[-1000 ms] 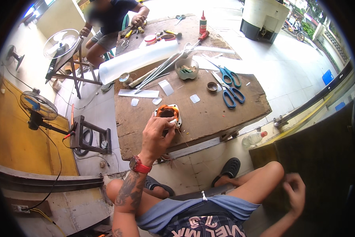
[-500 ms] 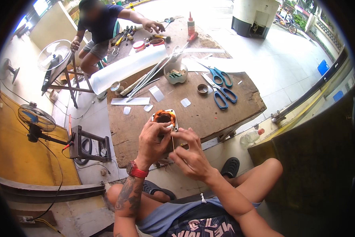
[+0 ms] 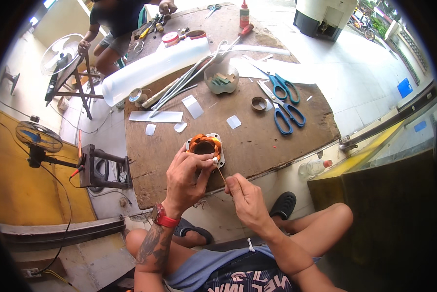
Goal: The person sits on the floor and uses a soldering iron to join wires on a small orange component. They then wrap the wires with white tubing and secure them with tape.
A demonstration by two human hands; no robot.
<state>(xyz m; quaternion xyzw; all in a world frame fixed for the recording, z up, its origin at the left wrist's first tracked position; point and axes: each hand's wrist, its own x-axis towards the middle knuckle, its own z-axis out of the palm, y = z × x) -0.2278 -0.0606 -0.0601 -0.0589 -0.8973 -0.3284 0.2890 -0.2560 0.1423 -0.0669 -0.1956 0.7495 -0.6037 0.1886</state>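
A motor stator [image 3: 194,145] with orange-copper windings and a pale metal frame rests at the near edge of the wooden table. My left hand [image 3: 184,177] is closed on its near side, fingers pinched by a small white piece [image 3: 215,159] at the coil's edge. From there a thin tan strand [image 3: 221,174] runs toward me, cord or wire, I cannot tell which. My right hand [image 3: 248,198] pinches the strand's other end between thumb and fingers, and the strand looks taut. The left fingers partly cover the stator's near rim.
Two blue-handled scissors [image 3: 289,119], a brown tape roll [image 3: 258,103] and a bowl of small strips [image 3: 222,80] lie beyond the stator. White cut pieces [image 3: 193,106], grey tubes [image 3: 179,87] and a clear plastic roll [image 3: 155,68] are farther off. Another person [image 3: 116,24] is at the far left.
My right hand has moved right and toward me, its fingers closing on the strand, which now slants instead of hanging straight. The other person's outstretched arm has drawn back.
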